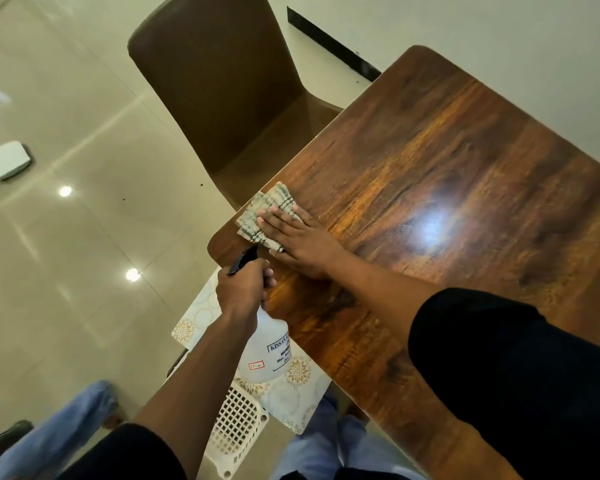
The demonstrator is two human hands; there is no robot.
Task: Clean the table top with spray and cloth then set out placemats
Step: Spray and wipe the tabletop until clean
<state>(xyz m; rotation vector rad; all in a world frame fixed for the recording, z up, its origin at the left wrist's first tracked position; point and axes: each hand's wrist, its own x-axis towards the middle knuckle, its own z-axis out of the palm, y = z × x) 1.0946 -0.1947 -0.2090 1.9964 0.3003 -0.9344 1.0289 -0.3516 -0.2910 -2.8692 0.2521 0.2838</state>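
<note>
My right hand point(300, 242) lies flat, fingers spread, pressing the cloth point(269, 216) onto the table point(447, 174) near its corner. The cloth is folded, soft and light; I judge it will bunch unless I keep the palm down on it. My left hand point(245, 291), just beside the right, is clenched round the neck of the spray point(267, 355), nozzle pointing away. The bottle looks like light, smooth plastic; the neck is the sure hold. Below that hand, off the table edge, placemats point(293, 403) lie over a white basket point(236, 434); I cannot see inside it.
</note>
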